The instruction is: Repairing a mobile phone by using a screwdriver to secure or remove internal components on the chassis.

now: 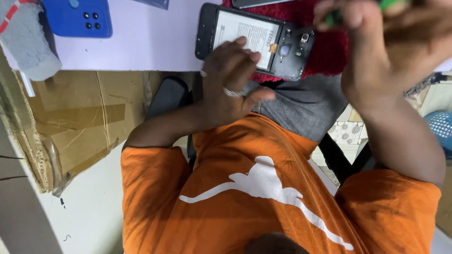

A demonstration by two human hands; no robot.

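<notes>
Under the left hand (233, 80), in the single head view, an opened black phone (235, 26) is seen lying face down with its back cover off, so that the white-labelled battery and the camera parts are exposed. The phone rests partly on a red cloth (325, 49) at the edge of a pale table (141, 44). It is pinned only by fingertips laid on its near corner. Nothing is closed around it, and the hand is loosely spread, with a ring on one finger and the thumb stuck out toward the body. A slip may be judged the main risk: with pressure on one corner alone, the phone could pivot or slide off the cloth toward the lap, and the bare parts could be scratched or knocked. Up and to the right of that contact, the right hand (386, 47) is raised clear of the table, blurred, with its fingers wrapped tightly around a small green object (391, 4); what kind of thing it is cannot be told. If that object is brought down without a steady aim, the open parts could be struck. Well away to the left of the pinning fingers, a blue phone cover (77, 16) is seen lying flat on the table.
</notes>
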